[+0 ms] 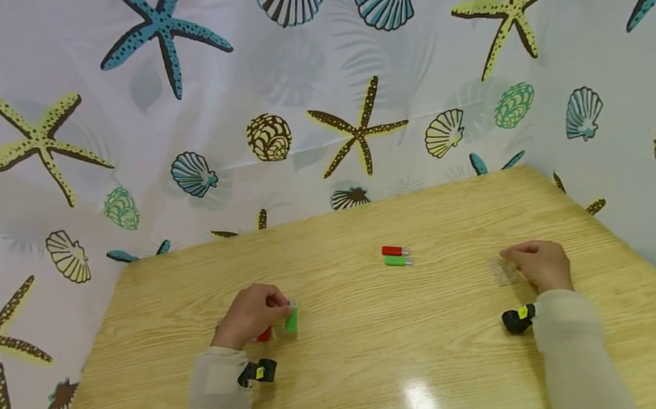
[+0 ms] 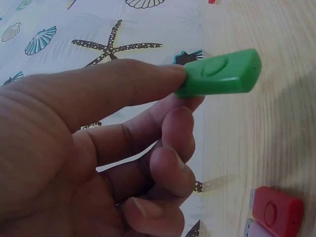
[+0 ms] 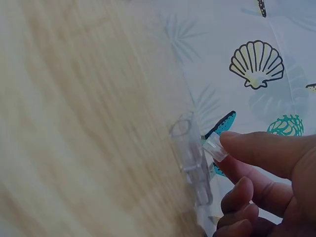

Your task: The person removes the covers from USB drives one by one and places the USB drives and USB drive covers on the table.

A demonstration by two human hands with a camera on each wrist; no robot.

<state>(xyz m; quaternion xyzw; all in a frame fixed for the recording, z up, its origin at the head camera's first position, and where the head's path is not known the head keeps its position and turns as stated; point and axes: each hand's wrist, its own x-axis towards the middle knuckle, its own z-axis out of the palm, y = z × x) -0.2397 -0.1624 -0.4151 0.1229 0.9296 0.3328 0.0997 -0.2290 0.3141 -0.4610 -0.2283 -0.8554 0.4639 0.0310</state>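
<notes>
A green USB stick (image 2: 222, 73) is pinched between thumb and forefinger of my left hand (image 1: 255, 312), its plastic body pointing outward. Beside that hand a red USB stick (image 2: 279, 211) lies on the table, and a pale purple one (image 2: 258, 229) shows partly at the edge of the left wrist view. My right hand (image 1: 539, 262), toward the right side of the table, holds a small clear plastic cap (image 3: 216, 147) between thumb and forefinger. Several similar clear caps (image 3: 191, 160) lie in a cluster on the wood just beside those fingertips.
At mid-table a red USB stick (image 1: 394, 250) and a green USB stick (image 1: 398, 261) lie side by side, metal plugs to the right. The wooden table (image 1: 356, 373) ends at a curtain (image 1: 281, 82) printed with starfish and shells.
</notes>
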